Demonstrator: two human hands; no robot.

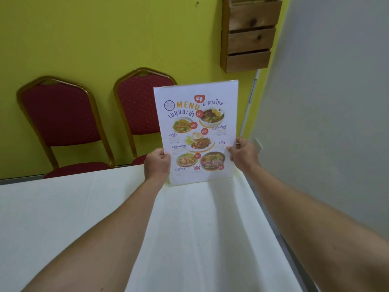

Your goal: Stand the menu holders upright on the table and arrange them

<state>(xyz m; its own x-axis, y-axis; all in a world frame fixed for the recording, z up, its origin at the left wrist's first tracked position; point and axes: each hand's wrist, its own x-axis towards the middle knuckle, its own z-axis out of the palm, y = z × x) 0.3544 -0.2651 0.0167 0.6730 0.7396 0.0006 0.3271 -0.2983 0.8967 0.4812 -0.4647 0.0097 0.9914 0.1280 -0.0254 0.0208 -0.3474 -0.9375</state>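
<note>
A clear menu holder (196, 131) with a white sheet of food pictures stands upright near the far right corner of the table (63, 218), its face toward me and tilted slightly. My left hand (157, 165) grips its lower left edge. My right hand (244, 153) pinches its right edge a little higher. The holder's base touches the white tablecloth at the far edge. No other menu holder is in sight.
Two red padded chairs (61, 123) with gold frames stand behind the table against a yellow-green wall. A wooden wall rack (250, 34) hangs above the holder. A pale grey wall (336, 102) runs close along the table's right edge.
</note>
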